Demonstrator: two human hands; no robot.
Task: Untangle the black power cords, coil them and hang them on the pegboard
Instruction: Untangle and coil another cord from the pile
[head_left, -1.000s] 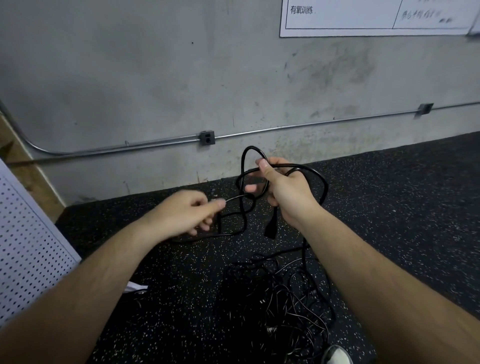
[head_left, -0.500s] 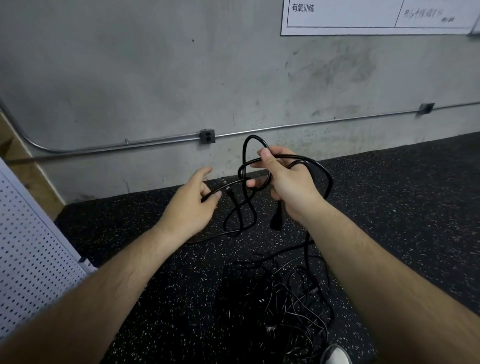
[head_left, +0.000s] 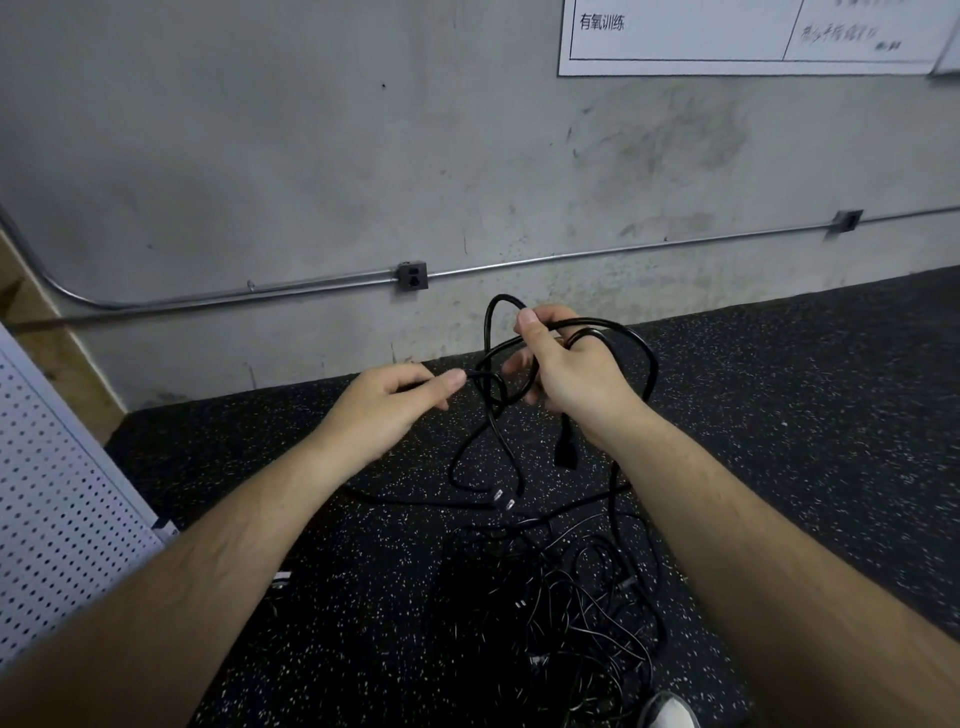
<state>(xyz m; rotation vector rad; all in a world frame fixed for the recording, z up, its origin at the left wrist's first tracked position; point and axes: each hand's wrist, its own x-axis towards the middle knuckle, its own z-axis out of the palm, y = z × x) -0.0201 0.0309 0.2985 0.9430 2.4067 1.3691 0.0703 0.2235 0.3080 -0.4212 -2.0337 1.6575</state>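
Power cords (head_left: 582, 587): black, smooth plastic jacket, faint sheen. Floor (head_left: 779, 389): black rubber, matt, grainy, white flecks. Wall (head_left: 260, 156): bare grey concrete, rough, smudged. Conduit (head_left: 571, 255): dull bare metal. Outlet box (head_left: 413, 276): dark, matt. Pegboard (head_left: 52, 493): white, perforated, matt, smooth. Sheet (head_left: 675, 47) on wall: white matt paper. Left edge strip (head_left: 52, 358): raw-looking wood.

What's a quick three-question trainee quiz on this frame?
1. True or false: both the left hand and the right hand grip black cord.
2. On which side of the view does the pegboard stand? A) left B) right C) straight ahead
3. Short answer: what lies on the floor below the hands?

Key: 1 true; 2 A; 3 a tangled pile of black cords.
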